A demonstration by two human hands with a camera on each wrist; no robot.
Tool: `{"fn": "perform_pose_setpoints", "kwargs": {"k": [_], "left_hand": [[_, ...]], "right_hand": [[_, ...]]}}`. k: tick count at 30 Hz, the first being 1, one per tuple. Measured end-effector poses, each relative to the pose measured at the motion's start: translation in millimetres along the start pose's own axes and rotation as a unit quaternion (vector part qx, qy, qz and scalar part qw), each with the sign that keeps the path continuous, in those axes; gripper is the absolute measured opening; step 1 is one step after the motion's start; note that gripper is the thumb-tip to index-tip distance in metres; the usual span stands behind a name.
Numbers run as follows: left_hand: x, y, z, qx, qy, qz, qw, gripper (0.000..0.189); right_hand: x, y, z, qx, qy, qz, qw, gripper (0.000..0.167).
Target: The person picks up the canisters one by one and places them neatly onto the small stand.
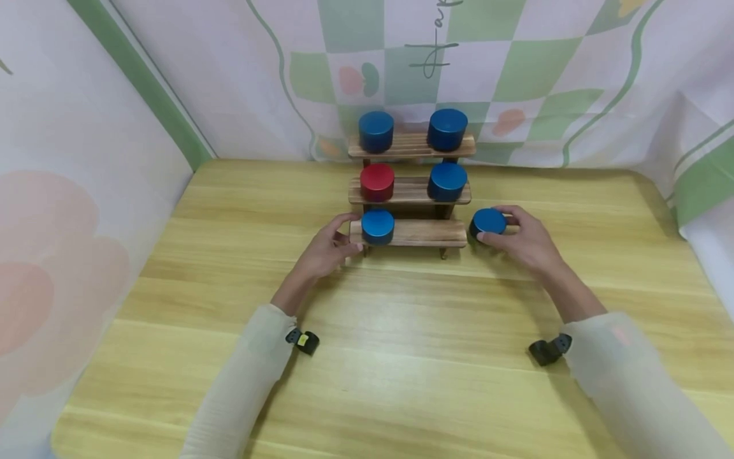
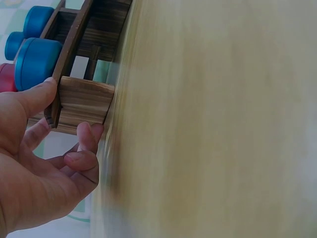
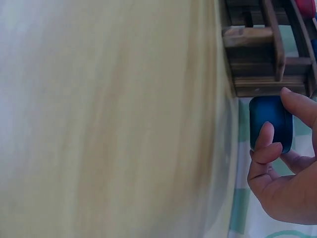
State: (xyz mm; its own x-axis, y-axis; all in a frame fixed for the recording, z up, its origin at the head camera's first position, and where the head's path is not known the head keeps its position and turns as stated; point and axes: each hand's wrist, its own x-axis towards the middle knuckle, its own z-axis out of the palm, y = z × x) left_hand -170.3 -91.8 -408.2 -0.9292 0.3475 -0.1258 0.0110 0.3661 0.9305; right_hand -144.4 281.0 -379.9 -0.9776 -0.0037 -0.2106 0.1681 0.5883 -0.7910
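A three-tier wooden stand [image 1: 425, 233] holds round, lidded tins. On its bottom tier, at the left, sits a blue tin [image 1: 378, 227]. My left hand [image 1: 327, 250] grips the left end of that tier, with the thumb [image 2: 40, 98] at the board's edge close to this tin and other fingers round the end. In my right hand [image 1: 529, 241] is another blue tin [image 1: 489, 221], pinched between thumb and fingers just beyond the tier's right end. The right wrist view shows this held tin [image 3: 270, 116] beside the stand, with a gap between it and the tabletop.
The middle tier carries a red tin [image 1: 377, 182] at left and a blue tin [image 1: 448, 182] at right. Two more blue tins, left [image 1: 376, 131] and right [image 1: 448, 129], stand on the top tier. A patterned curtain [image 1: 413, 76] hangs behind the wooden table [image 1: 401, 357].
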Motion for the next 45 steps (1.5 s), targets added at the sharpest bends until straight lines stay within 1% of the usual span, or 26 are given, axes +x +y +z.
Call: {"fn": "perform_pose_setpoints", "kwargs": {"k": [11,16,23,28,34,41,45], "left_hand": [[0.2,-1.3,-1.3,0.006,-0.001,0.000,1.0000,0.057],[-0.9,0.7,-2.9,0.010,-0.003,-0.001,0.9999,0.057],[-1.3,2.1,-4.3,0.008,-0.007,-0.005,0.9999,0.057],[-0.6,1.2,-4.1,0.010,-0.009,-0.007,0.9999,0.057],[0.3,1.2,-3.3,0.008,-0.007,-0.008,0.9999,0.057],[1.1,1.0,-1.9,0.012,-0.010,-0.007,0.9999,0.056],[0.7,1.1,-1.7,0.012,-0.009,-0.007,0.9999,0.056]], "right_hand": [[-8.2,-20.6,0.3,-0.004,0.027,-0.022,0.9994,0.086],[-13.4,-31.3,1.5,-0.002,0.039,-0.023,0.9990,0.083],[-21.0,-41.4,6.6,0.000,0.032,-0.029,0.9991,0.079],[-23.4,-44.8,12.6,-0.001,0.024,-0.039,0.9989,0.079],[-22.8,-48.5,22.3,0.014,0.017,-0.058,0.9981,0.074],[-21.6,-53.7,35.3,0.022,0.028,-0.062,0.9974,0.070],[-19.7,-55.5,43.3,0.026,0.030,-0.072,0.9966,0.068]]}}
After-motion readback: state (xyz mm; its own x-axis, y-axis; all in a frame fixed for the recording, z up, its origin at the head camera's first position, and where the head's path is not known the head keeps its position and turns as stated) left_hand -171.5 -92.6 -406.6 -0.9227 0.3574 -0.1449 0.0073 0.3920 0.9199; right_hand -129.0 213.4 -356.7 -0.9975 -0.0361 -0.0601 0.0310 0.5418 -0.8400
